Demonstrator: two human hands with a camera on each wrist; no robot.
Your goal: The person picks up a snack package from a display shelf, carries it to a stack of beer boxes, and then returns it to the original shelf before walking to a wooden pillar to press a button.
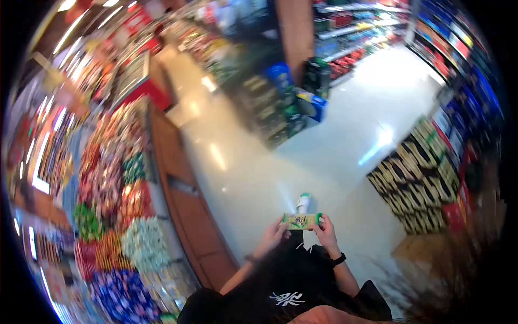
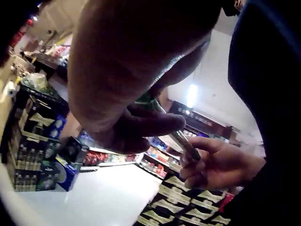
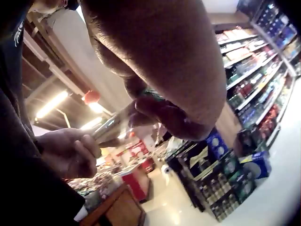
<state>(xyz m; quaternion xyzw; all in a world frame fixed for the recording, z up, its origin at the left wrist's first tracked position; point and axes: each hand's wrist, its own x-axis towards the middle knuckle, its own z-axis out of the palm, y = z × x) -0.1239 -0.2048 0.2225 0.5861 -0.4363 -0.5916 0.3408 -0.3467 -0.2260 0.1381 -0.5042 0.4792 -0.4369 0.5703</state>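
Observation:
Held level in front of the body is a flat green and pale-yellow packet (image 1: 301,221) with printed lettering and small pictures. My left hand (image 1: 275,234) pinches its left end, and my right hand (image 1: 325,234) grips the right end. Seen nearly edge-on in the left wrist view, the packet (image 2: 180,141) spans between the dark, close left hand (image 2: 134,127) and the right hand (image 2: 218,165). From the right wrist, the thin packet (image 3: 112,125) also joins both hands, with the left hand (image 3: 70,150) farther off. Its underside is mostly hidden.
A wooden-sided display bin (image 1: 183,200) heaped with wrapped goods runs along the left. Stacked black-and-gold boxes (image 1: 418,173) stand at right, more boxed goods (image 1: 270,108) ahead. A white and green shoe (image 1: 304,203) shows on the shiny floor (image 1: 259,173). Shelves (image 1: 356,27) line the back.

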